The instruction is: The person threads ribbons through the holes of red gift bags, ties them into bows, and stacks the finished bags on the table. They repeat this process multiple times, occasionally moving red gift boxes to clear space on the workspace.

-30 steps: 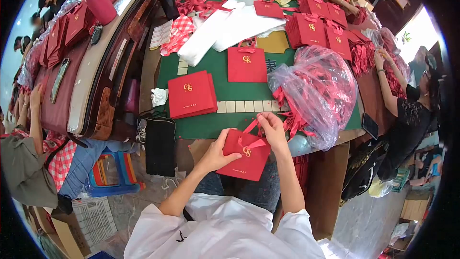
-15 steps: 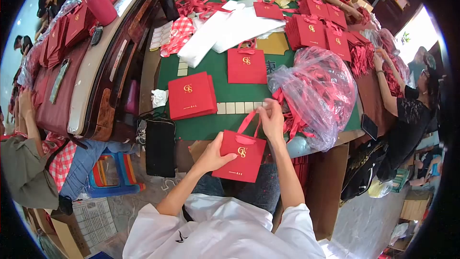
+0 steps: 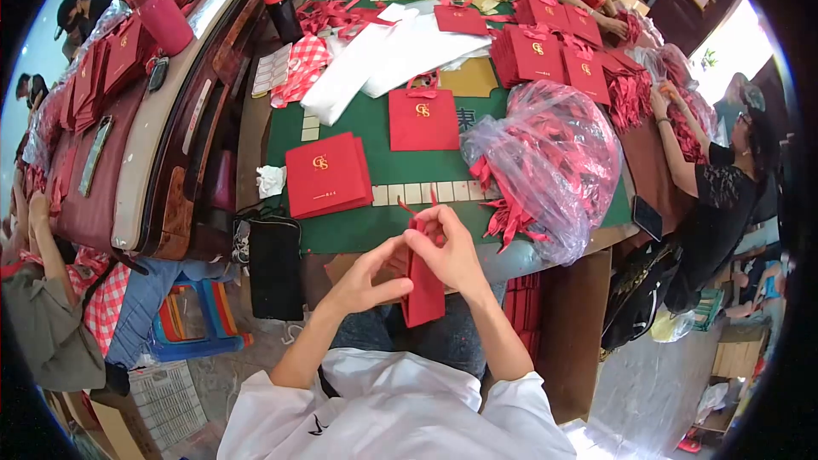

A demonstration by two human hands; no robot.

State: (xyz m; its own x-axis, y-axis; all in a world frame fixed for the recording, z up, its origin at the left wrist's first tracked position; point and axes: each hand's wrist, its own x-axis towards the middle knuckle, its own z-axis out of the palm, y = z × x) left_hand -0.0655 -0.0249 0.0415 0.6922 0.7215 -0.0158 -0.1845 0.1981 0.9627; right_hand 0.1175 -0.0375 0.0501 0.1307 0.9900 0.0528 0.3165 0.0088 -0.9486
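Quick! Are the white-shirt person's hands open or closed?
Left hand: open beside the red bag; can't tell if touching.
Right hand: closed, holding the red bag's top.

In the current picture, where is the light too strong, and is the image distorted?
Head view: the doorway at right is washed out nearly white; head view: small highlights glint on the clear plastic bag; head view: wide-angle distortion bows the scene, and black fills the corners.

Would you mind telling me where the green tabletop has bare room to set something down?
Bare green tabletop shows between the left stack of red bags, the middle red bag and the pale rectangles, plus a narrow strip below that stack. The right is crowded by the clear ribbon bag, the far side by white sheets and more bags.
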